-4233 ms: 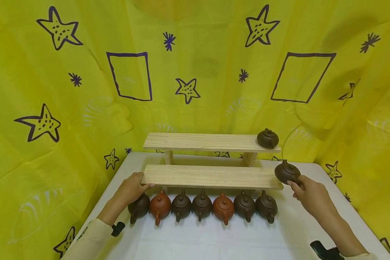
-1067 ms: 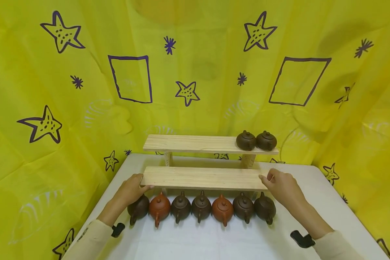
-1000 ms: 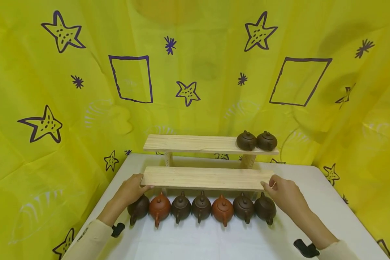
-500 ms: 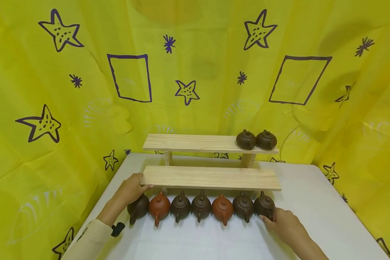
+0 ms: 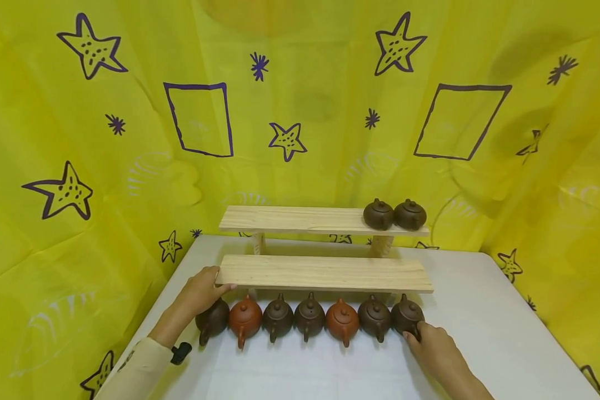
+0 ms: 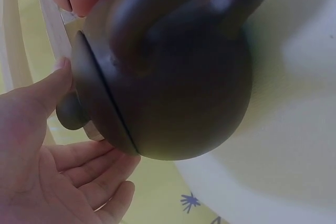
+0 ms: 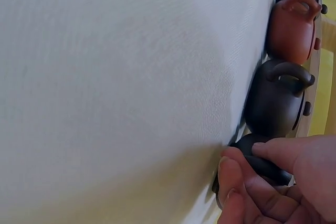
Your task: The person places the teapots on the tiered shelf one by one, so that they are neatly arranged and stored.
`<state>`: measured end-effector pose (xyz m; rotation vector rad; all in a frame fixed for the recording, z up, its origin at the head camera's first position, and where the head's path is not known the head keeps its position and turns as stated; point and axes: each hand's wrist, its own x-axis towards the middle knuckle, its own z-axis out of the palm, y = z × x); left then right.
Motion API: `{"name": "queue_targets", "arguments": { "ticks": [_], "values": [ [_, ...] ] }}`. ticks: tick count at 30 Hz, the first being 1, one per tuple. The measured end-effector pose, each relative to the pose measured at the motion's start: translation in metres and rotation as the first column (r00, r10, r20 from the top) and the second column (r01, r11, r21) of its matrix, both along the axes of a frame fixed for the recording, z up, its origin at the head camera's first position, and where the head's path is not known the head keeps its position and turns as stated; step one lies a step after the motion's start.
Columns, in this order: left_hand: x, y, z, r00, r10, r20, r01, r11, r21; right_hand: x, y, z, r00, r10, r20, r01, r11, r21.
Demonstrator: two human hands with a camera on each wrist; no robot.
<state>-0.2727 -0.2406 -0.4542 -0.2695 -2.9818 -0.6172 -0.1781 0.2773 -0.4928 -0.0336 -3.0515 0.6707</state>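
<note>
Several teapots stand in a row on the white table, dark brown ones and two reddish ones, handles toward me. My right hand [image 5: 437, 351] pinches the handle of the rightmost dark brown teapot [image 5: 405, 314]; in the right wrist view the thumb and fingers [image 7: 233, 174] close round that handle. My left hand [image 5: 198, 291] grips the left end of the lower wooden shelf [image 5: 325, 272], thumb along its front edge. Just below that hand is the leftmost dark teapot [image 6: 184, 87], partly hidden in the head view. Two dark teapots [image 5: 378, 215] sit side by side at the upper shelf's right end.
The upper wooden shelf [image 5: 295, 218] stands behind and above the lower one, on wooden supports. A reddish teapot [image 5: 342, 318] is third from the right in the row. Yellow cloth [image 5: 320, 100] with drawn stars encloses the table [image 5: 320, 372] at the back and sides.
A second teapot, earlier in my right hand, now sits on the upper shelf. That hand has come down past the lower shelf to the rightmost teapot's handle. My left hand has stayed put.
</note>
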Motion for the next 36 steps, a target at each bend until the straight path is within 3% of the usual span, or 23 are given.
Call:
{"name": "queue_targets", "arguments": {
  "ticks": [36],
  "values": [
    [-0.0002,0.0007,-0.0011,1.0,0.0,0.006,0.0,1.0,-0.022,0.0042,0.0012,0.0027,0.996,0.02,-0.084,-0.021,1.0,-0.017]
  ]
}}
